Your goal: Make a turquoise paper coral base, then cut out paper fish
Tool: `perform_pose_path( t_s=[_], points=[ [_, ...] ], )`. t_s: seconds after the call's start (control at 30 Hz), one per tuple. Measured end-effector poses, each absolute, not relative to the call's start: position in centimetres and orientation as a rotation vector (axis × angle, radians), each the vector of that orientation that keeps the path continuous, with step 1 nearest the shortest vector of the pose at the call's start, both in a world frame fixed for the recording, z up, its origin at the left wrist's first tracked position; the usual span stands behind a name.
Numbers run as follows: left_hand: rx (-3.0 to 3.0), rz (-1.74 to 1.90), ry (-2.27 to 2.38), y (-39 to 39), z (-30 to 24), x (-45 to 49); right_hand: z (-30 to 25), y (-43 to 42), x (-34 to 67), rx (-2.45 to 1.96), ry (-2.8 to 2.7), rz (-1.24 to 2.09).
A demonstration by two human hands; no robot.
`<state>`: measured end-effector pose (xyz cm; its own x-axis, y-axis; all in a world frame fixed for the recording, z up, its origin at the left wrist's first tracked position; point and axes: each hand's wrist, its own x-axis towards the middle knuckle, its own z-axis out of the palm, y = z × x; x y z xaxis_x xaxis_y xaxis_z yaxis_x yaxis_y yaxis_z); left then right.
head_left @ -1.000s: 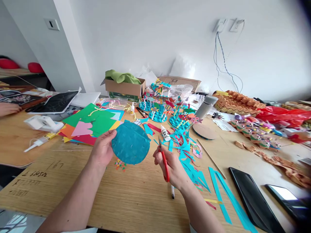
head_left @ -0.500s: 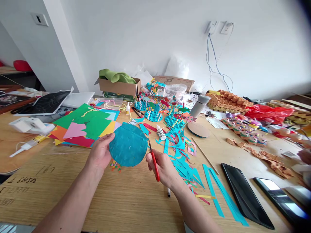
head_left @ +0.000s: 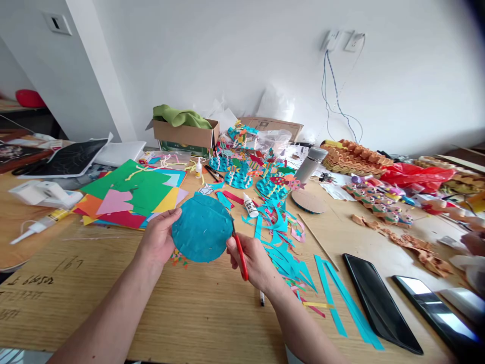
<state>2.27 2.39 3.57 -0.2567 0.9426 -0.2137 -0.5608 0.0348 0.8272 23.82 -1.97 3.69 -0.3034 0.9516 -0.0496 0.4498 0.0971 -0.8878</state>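
Observation:
My left hand [head_left: 160, 236] is closed on the left edge of a round blue paper disc [head_left: 202, 228], thumb on top, holding it above the table. Red-handled scissors [head_left: 240, 255] are in my right hand [head_left: 253, 260], their blades pointing up at the disc's right edge. My right fingertips are close to the disc's lower right rim; whether they touch it I cannot tell. Small coloured paper bits [head_left: 179, 258] lie just below the disc. Blue paper scraps [head_left: 287, 263] are heaped to the right of my right hand.
Coloured paper sheets [head_left: 129, 194] lie at the left. A glue bottle [head_left: 250, 206] and blue paper crafts [head_left: 238, 178] stand beyond the disc. At the right are a black tray-like object [head_left: 382, 303], a phone [head_left: 435, 313] and a cardboard disc [head_left: 308, 201]. Another person's hand [head_left: 473, 243] shows at the right edge.
The disc has shifted very slightly right and down with my left hand. The scissors stay at its right edge, and the whole view has moved a little.

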Motion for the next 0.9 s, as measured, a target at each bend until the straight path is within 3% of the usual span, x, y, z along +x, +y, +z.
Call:
perform_pose_path(
  t_s=[0.9],
  points=[
    [0.498, 1.524, 1.045, 2.4, 4.13, 2.09, 3.96, -1.82, 24.05, -1.436, -1.741, 1.232]
  ],
)
